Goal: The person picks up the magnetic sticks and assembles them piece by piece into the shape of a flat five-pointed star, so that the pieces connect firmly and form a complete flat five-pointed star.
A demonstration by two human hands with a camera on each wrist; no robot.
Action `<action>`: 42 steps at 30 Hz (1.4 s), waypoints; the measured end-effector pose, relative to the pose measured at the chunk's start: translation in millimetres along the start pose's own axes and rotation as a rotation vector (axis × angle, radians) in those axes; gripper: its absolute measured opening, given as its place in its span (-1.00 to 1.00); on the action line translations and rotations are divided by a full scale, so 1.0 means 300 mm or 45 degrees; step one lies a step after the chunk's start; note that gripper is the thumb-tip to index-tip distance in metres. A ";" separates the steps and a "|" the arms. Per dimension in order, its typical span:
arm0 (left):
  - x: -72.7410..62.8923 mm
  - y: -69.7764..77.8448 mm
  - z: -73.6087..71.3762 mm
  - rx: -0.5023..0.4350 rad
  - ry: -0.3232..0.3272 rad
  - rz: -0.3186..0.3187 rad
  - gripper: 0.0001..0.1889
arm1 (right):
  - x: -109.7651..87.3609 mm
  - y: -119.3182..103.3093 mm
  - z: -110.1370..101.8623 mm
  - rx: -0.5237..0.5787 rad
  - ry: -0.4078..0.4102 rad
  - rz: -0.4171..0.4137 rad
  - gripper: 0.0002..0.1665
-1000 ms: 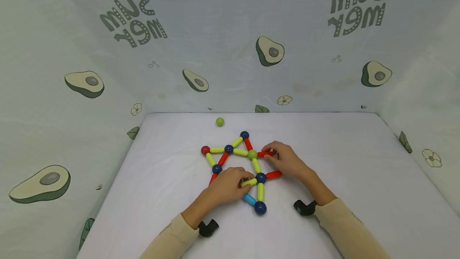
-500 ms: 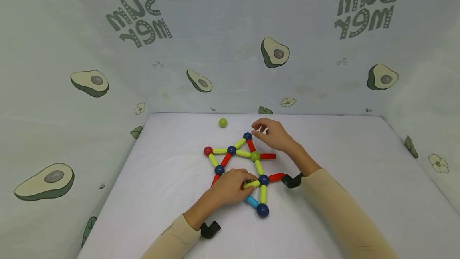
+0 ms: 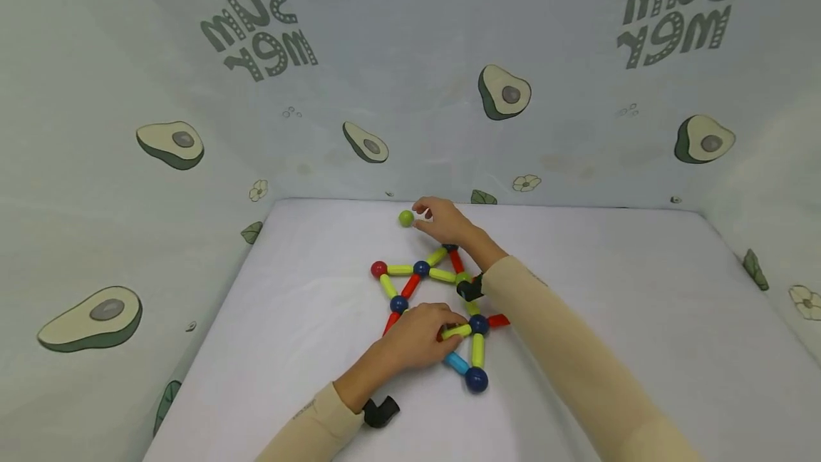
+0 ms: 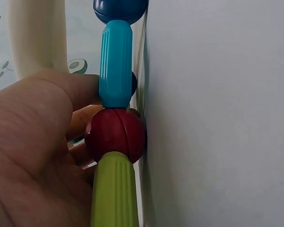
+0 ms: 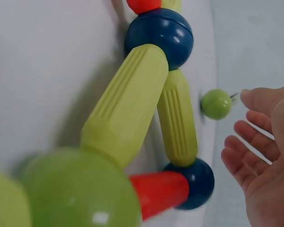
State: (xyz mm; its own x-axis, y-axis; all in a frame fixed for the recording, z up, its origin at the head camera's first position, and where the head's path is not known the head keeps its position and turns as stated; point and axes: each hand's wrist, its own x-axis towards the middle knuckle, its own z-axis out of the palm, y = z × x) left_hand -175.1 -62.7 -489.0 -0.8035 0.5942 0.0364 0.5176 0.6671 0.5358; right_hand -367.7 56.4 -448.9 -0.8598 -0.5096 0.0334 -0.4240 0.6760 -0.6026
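Note:
A flat figure of magnetic rods and balls lies on the white table. My left hand (image 3: pixel 420 337) pinches a yellow-green rod (image 3: pixel 458 331) that meets a blue ball (image 3: pixel 478 324) in its near part. In the left wrist view, a red ball (image 4: pixel 114 135) joins a light blue rod (image 4: pixel 116 66) and another yellow-green one beside the palm; the fingers pass behind them. Past the figure's far corner reaches my right hand (image 3: pixel 444 221), holding nothing, fingers loosely bent. Just left of its fingertips sits a loose green ball (image 3: pixel 406 218). The right wrist view shows a gap between thumb and ball.
The right sleeve (image 3: pixel 558 334) stretches across the figure's right side, covering part of it. A black wrist mount (image 3: pixel 471 289) overlaps the green ball joint there. Behind the table (image 3: pixel 308 234) hangs a cloth printed with avocados (image 3: pixel 504 93).
My right hand has left the red rod at the figure's right side and moved far and left, up to the loose green ball. The left hand keeps its place. The head view has shifted slightly.

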 end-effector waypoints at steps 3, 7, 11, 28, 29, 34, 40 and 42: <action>0.005 0.011 0.003 -0.009 0.006 0.019 -0.70 | 0.023 0.004 0.011 -0.002 -0.019 0.023 -0.43; 0.009 0.025 0.006 0.000 0.009 0.041 -0.71 | 0.029 0.001 0.022 -0.051 -0.059 0.036 -0.37; 0.017 0.031 0.015 0.009 0.004 0.055 -0.71 | 0.023 0.010 0.030 -0.055 -0.061 0.076 -0.44; 0.009 0.016 0.003 -0.034 0.030 0.010 -0.70 | -0.161 0.006 -0.085 0.015 0.112 -0.059 -0.51; 0.006 0.015 0.002 -0.037 0.030 0.004 -0.70 | -0.184 0.008 -0.091 0.016 0.115 -0.057 -0.50; -0.002 0.014 0.005 -0.043 0.021 -0.027 -0.69 | -0.304 0.044 -0.115 0.016 0.124 -0.023 -0.51; -0.001 0.016 0.008 -0.041 0.013 -0.044 -0.68 | -0.445 0.102 -0.141 0.044 0.152 0.031 -0.52; 0.001 0.015 0.009 -0.037 0.014 -0.036 -0.68 | -0.488 0.127 -0.145 0.048 0.169 0.050 -0.53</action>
State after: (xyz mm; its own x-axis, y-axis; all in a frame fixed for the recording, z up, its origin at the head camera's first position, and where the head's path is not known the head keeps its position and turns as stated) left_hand -172.2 -58.3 -488.8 -0.8211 0.5700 0.0300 0.4859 0.6703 0.5609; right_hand -270.4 180.0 -442.2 -0.9066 -0.4066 0.1127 -0.3804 0.6721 -0.6353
